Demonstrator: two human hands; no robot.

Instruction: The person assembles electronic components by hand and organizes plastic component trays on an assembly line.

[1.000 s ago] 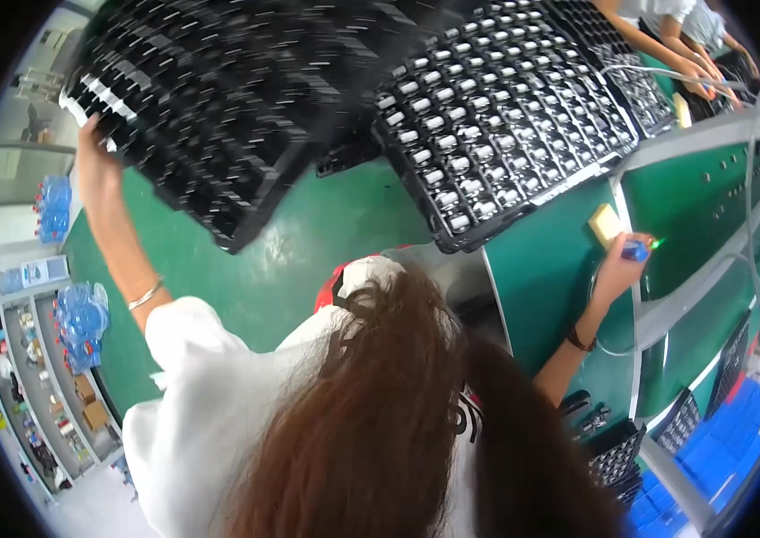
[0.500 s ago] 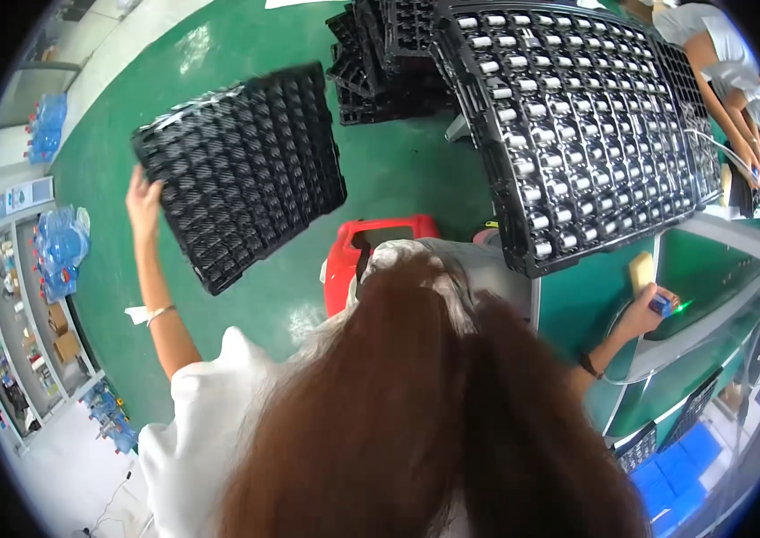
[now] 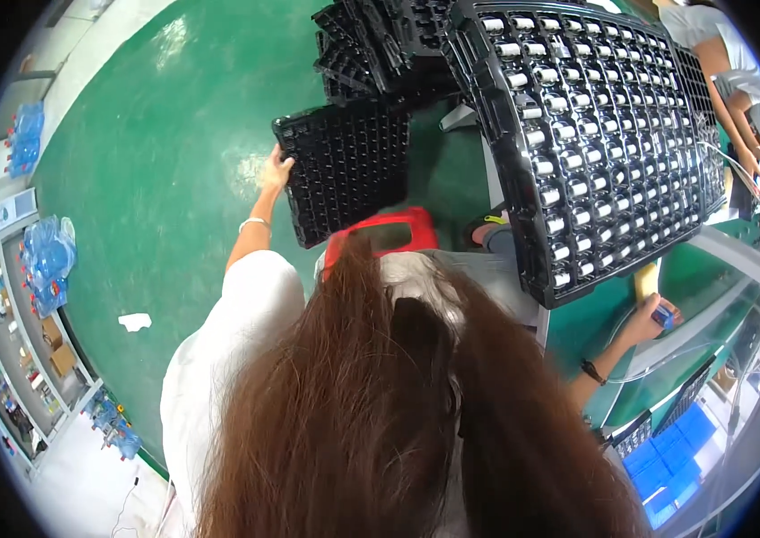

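My left hand (image 3: 278, 169) is closed on the left edge of a black plastic tray (image 3: 344, 166) with rows of moulded pockets. No parts show in its pockets. The tray hangs tilted above the floor, just in front of a stack of similar black trays (image 3: 380, 45). In my right hand (image 3: 638, 325), over the green bench at the right, is a small blue device (image 3: 663, 317), mostly hidden by the fingers. A pale yellow block (image 3: 647, 280) lies right beside that hand. Above it slants a large black tray (image 3: 541, 242) filled with rows of white cylinders.
Behind the held tray's lower edge sits a red plastic stool (image 3: 420, 229). A clear sheet with a metal frame (image 3: 738, 251) borders the bench. Another person's arms (image 3: 738, 125) work at the far right. Shelves (image 3: 17, 332) and blue water bottles (image 3: 46, 260) line the left side.
My left hand has swung the black tray rightward, close to the stack. My right hand keeps the blue device at the bench; its green light no longer shows.
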